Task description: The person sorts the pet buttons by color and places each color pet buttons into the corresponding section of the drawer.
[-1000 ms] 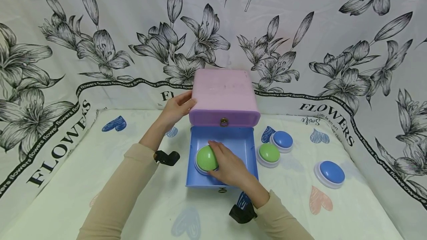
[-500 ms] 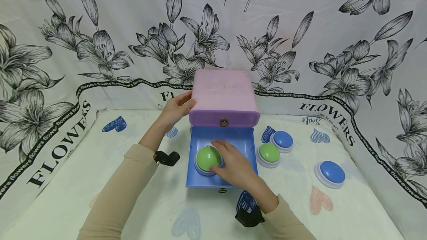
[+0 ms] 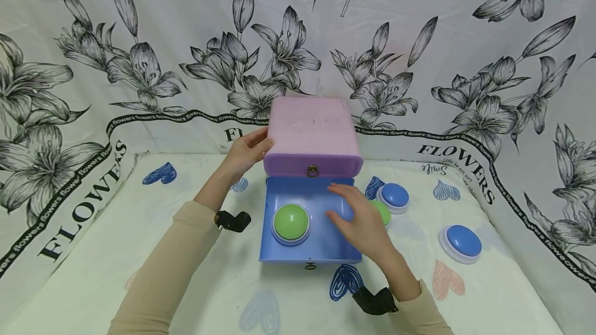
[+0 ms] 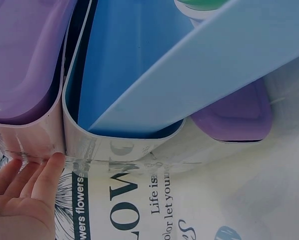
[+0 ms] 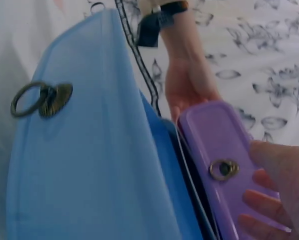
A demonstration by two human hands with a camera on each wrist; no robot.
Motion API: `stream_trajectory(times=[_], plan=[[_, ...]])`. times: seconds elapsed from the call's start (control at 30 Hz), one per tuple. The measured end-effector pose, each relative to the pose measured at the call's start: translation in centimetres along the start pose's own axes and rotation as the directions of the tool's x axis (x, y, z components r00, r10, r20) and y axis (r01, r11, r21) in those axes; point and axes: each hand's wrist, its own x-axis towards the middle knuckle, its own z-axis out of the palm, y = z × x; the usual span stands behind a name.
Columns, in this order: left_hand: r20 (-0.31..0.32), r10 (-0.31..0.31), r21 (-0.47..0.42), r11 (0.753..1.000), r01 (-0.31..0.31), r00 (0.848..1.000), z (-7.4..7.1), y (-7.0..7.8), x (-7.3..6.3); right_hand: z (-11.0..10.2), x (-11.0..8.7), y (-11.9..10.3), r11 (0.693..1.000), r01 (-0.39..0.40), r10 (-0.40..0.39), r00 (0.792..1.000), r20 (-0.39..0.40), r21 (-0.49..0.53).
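Observation:
A small drawer cabinet (image 3: 313,125) with a pink top stands at the centre, its blue drawer (image 3: 321,244) pulled out. Inside that drawer, toward the left, sits a green dome push button (image 3: 291,221) on a white base. My left hand (image 3: 244,155) rests its fingertips against the cabinet's left side; in the left wrist view the fingers (image 4: 48,177) are fairly straight. Over the drawer's right edge hovers my right hand (image 3: 368,226), thumb and fingers spread, holding nothing. It partly hides a second green push button (image 3: 383,212) standing right of the drawer.
Two blue push buttons lie on the right: one (image 3: 395,195) behind the second green one, another (image 3: 463,240) farther out. Above the blue drawer is a purple drawer (image 3: 288,164) with a ring pull, pushed in. Another purple drawer (image 4: 234,112) shows below. Flowered cloth (image 3: 186,87) hangs behind.
My right hand has let go of the green push button in the drawer and moved right, over the drawer's edge. The left hand has kept its place on the cabinet.

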Motion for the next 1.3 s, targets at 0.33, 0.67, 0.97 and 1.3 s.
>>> stream_trajectory(times=[0.33, 0.67, 0.97, 1.3], plan=[[-0.015, -0.001, -0.005, 1.000, 0.001, 1.000, 0.0, -0.2, 0.1, -0.8, -1.0, 5.1, 0.998, -0.057, 0.064, 0.976, -0.210, 0.036], [-0.023, 0.001, 0.002, 1.000, -0.001, 1.000, 0.0, -0.3, 0.2, -0.1, -2.2, 9.9, 0.976, -0.218, 0.215, 0.943, -0.255, 0.015], [-0.007, -0.027, -0.015, 1.000, 0.027, 1.000, 0.3, 1.4, -0.8, 0.5, -3.4, 11.9, 0.937, -0.349, 0.346, 0.933, -0.101, -0.011], [-0.023, -0.004, 0.013, 1.000, 0.004, 1.000, 0.1, -0.4, 0.2, 1.1, -4.1, 12.9, 0.894, -0.447, 0.448, 0.892, 0.060, -0.029]])
